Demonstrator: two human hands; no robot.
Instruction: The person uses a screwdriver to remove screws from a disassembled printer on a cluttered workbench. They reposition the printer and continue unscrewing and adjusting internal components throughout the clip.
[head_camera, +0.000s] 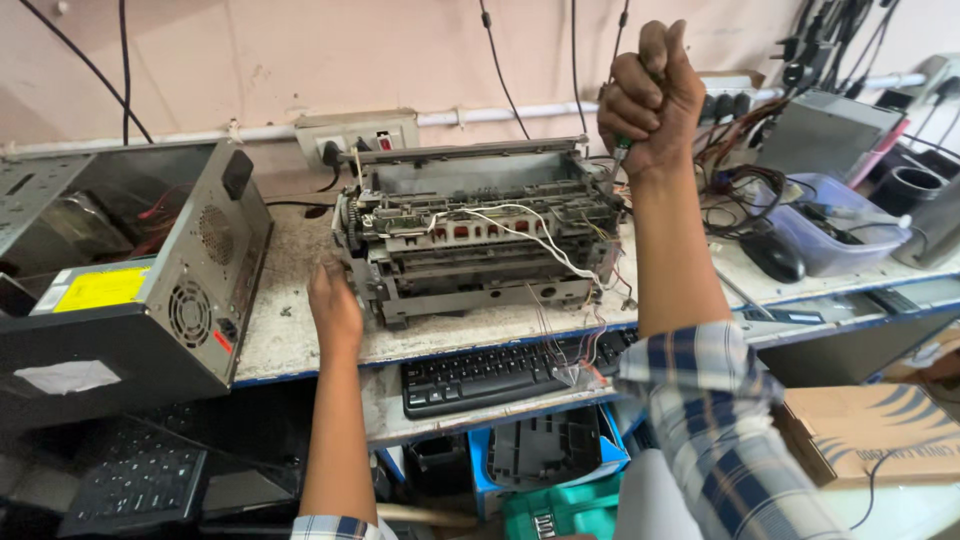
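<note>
Across the frame's middle: worn desk (290, 340), carrying an opened computer case (130, 270) at left. Centre: stripped printer chassis (480, 235), covers off, white wires exposed. Below it, a black keyboard (500, 375). Left hand (335, 305) braces the chassis's left end, fingers partly hidden. Right hand (650, 95), upper right, fingers fisted round a green-handled screwdriver (620, 148) pointing down at the chassis's right rear corner. Judged step: working a fastener; downward pressure needed.
</note>
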